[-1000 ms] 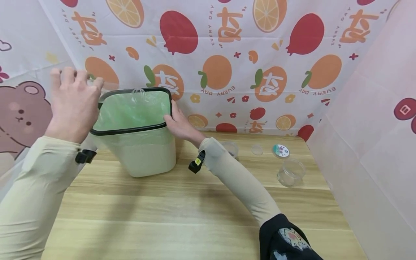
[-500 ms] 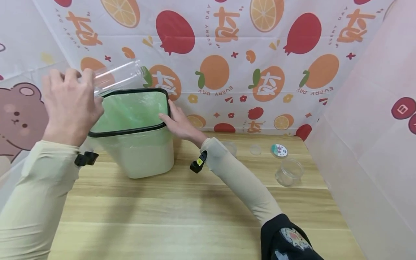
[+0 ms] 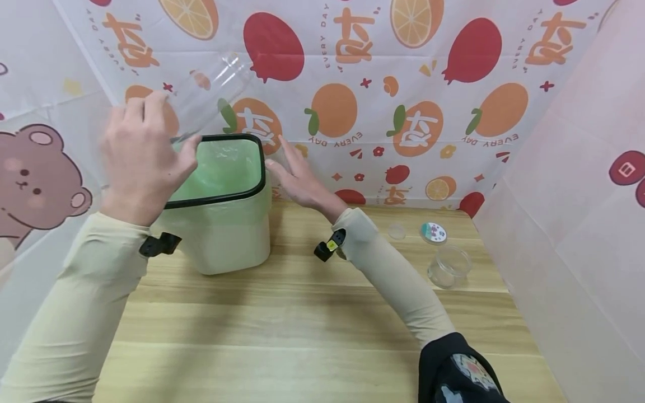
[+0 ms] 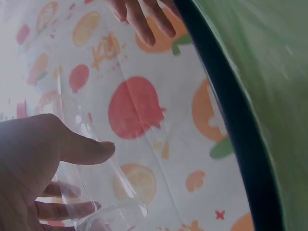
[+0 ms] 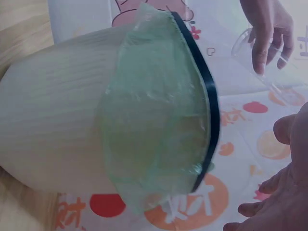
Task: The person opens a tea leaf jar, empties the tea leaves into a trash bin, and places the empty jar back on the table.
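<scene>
My left hand (image 3: 138, 162) holds a clear, see-through cylindrical jar (image 3: 214, 92) in the air, tilted up to the right above the left side of a trash bin (image 3: 227, 240). In the left wrist view, the thumb and fingers wrap around the jar (image 4: 115, 192). Pale green and white, the bin has a black rim (image 3: 221, 199) and a thin green liner bag (image 5: 154, 106) folded over it. Just right of the rim, my right hand (image 3: 304, 179) has its fingers straight and holds nothing; the right wrist view shows it apart from the bin.
On the wooden table (image 3: 322, 324), a clear round container (image 3: 449, 267) stands at the right. Behind it lie a patterned round lid (image 3: 434, 233) and a small clear disc (image 3: 396, 231). A fruit-print sheet (image 3: 373, 129) hangs at the back.
My left hand came into a grip on the visible jar and moved right, lifting it with a steeper tilt. My right hand let go of the bin's rim and drew away to the right.
</scene>
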A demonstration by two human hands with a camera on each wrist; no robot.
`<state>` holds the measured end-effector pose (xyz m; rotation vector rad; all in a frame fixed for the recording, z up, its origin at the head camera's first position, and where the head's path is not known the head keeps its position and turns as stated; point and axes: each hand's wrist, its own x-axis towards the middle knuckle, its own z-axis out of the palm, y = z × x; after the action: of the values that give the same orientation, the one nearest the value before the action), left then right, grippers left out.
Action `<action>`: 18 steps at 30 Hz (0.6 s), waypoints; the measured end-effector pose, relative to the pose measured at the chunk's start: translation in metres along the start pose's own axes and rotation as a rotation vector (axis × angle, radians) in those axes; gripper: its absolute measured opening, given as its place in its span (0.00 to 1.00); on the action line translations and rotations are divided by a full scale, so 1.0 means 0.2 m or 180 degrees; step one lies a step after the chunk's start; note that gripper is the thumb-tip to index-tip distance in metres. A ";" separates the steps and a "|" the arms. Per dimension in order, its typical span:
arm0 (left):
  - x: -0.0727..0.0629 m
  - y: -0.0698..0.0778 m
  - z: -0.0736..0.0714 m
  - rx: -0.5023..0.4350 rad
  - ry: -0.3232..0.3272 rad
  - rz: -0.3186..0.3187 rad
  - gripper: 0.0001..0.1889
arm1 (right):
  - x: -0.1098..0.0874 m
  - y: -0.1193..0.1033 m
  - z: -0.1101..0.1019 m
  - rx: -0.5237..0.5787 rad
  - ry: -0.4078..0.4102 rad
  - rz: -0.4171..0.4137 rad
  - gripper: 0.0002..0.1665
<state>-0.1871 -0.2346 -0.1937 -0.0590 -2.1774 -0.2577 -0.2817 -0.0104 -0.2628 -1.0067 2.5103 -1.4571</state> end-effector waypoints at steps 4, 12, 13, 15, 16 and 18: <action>0.01 0.07 0.02 -0.0223 0.0005 -0.0029 0.34 | -0.03 0.01 -0.07 -0.0074 0.0112 -0.0144 0.43; -0.01 0.23 0.07 -0.0619 0.0194 0.0083 0.34 | -0.15 0.06 -0.21 -0.0155 0.0146 -0.0121 0.43; -0.01 0.25 0.08 -0.0683 0.0209 0.0088 0.34 | -0.17 0.07 -0.22 -0.0151 0.0141 -0.0113 0.43; -0.03 0.29 0.09 -0.0794 0.0238 0.0108 0.33 | -0.21 0.08 -0.24 -0.0168 0.0134 -0.0105 0.43; -0.03 0.30 0.10 -0.0840 0.0245 0.0119 0.32 | -0.22 0.08 -0.26 -0.0181 0.0128 -0.0103 0.43; -0.05 0.34 0.12 -0.0936 0.0275 0.0150 0.32 | -0.26 0.09 -0.28 -0.0212 0.0122 -0.0096 0.43</action>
<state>-0.1912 -0.1633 -0.2035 -0.2595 -2.0352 -0.5419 -0.2714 0.0664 -0.2602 -1.0410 2.5979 -1.4230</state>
